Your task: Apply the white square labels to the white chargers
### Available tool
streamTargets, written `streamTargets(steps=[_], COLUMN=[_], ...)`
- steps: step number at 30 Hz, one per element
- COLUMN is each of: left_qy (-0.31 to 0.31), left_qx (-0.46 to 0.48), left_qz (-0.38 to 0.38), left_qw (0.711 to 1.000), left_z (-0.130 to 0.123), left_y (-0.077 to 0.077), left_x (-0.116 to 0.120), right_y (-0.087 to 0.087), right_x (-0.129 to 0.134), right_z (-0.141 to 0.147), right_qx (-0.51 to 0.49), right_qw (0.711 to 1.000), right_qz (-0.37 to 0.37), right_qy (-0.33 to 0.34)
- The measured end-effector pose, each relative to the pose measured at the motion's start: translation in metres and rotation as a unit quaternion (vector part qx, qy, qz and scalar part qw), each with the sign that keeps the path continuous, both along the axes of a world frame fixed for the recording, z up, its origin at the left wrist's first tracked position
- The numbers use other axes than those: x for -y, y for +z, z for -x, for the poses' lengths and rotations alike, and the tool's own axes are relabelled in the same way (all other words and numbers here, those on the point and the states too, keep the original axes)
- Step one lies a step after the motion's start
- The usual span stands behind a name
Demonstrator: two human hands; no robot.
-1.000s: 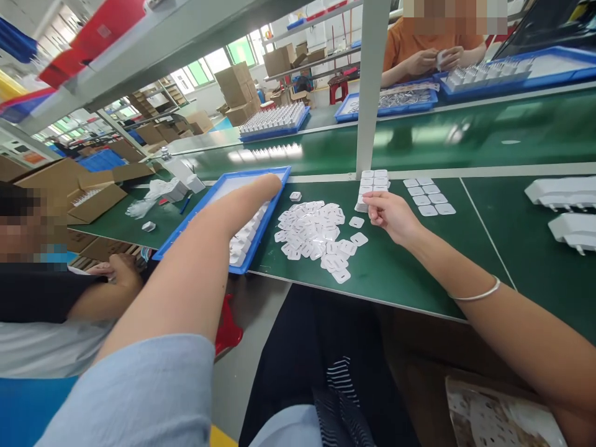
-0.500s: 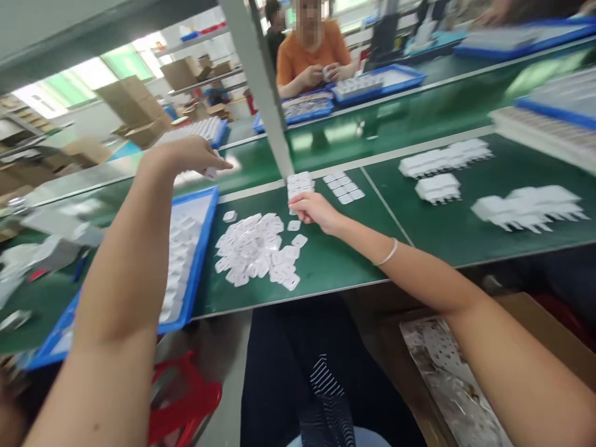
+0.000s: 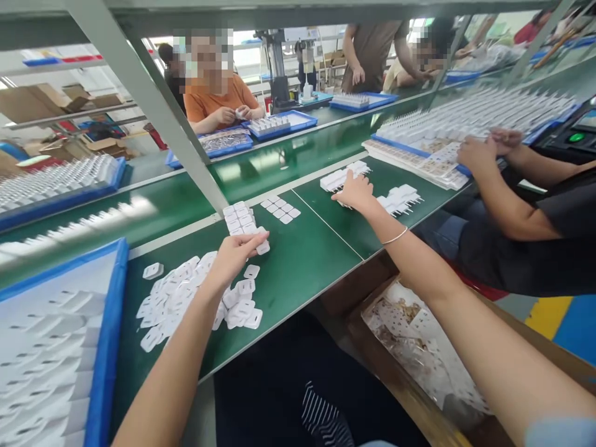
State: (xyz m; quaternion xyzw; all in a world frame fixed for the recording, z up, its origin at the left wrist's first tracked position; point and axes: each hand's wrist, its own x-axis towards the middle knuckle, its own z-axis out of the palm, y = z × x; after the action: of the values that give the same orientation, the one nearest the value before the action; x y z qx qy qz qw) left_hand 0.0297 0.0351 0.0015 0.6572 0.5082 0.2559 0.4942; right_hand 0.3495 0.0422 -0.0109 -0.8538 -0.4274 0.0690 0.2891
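Note:
My left hand [image 3: 239, 253] pinches a small white square cap [image 3: 262, 242] in front of the stacked rows of white caps [image 3: 238, 217]. Below and left of it lies a loose pile of white caps [image 3: 177, 292]. A flat grid of caps [image 3: 280, 209] rests right of the stacked rows. My right hand [image 3: 356, 191] reaches over a row of white blocks with pins [image 3: 338, 179], its fingers curled at the near edge; whether it grips one is hidden. More pinned blocks [image 3: 400, 200] lie just right of that hand.
A blue-rimmed tray [image 3: 112, 298] of white blocks stands at left. Behind the metal post [image 3: 153, 105] runs a green conveyor [image 3: 251, 167]. A co-worker's hands [image 3: 488, 152] are at the right by stacked trays [image 3: 414, 162]. An open carton [image 3: 410, 335] is below the table.
The view has swung right. My left hand has come from over the conveyor to the stacked caps. My right hand has left them for the pinned blocks.

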Motion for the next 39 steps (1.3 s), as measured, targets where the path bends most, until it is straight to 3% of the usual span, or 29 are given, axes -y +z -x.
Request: streamTargets(steps=[4, 8, 11, 14, 16, 21, 26, 33, 39], left_qy=[0.025, 0.057, 0.077, 0.057, 0.040, 0.125, 0.214, 0.203, 0.202], left_qx=[0.044, 0.118, 0.215, 0.338, 0.398, 0.452, 0.497, 0.513, 0.424], left_qz=[0.018, 0.055, 0.084, 0.091, 0.092, 0.049, 0.012, 0.004, -0.102], left_qw=[0.999, 0.990, 0.970, 0.935, 0.912, 0.882, 0.841, 0.834, 0.877], left_z=[0.001, 0.002, 0.000, -0.001, -0.001, 0.004, 0.006, 0.011, 0.032], left_y=[-0.011, -0.019, -0.021, -0.021, -0.019, -0.017, -0.017, -0.014, -0.008], left_x=[0.001, 0.005, 0.007, 0.009, 0.011, 0.019, 0.022, 0.018, 0.007], right_y=[-0.010, -0.005, 0.002, 0.007, 0.009, 0.002, -0.013, -0.002, 0.013], right_x=[0.000, 0.018, 0.032, 0.037, 0.035, 0.031, 0.027, 0.033, 0.034], right_z=[-0.007, 0.014, 0.060, 0.124, 0.164, 0.219, 0.235, 0.236, 0.215], right_qx=[0.013, 0.040, 0.023, -0.046, -0.054, -0.037, -0.081, -0.215, -0.340], right_qw=[0.999, 0.999, 0.990, 0.942, 0.912, 0.867, 0.840, 0.796, 0.709], right_qz=[0.036, 0.010, -0.055, -0.183, -0.214, -0.260, -0.325, -0.293, -0.224], right_qy=[-0.017, 0.033, 0.128, 0.278, 0.346, 0.424, 0.426, 0.484, 0.576])
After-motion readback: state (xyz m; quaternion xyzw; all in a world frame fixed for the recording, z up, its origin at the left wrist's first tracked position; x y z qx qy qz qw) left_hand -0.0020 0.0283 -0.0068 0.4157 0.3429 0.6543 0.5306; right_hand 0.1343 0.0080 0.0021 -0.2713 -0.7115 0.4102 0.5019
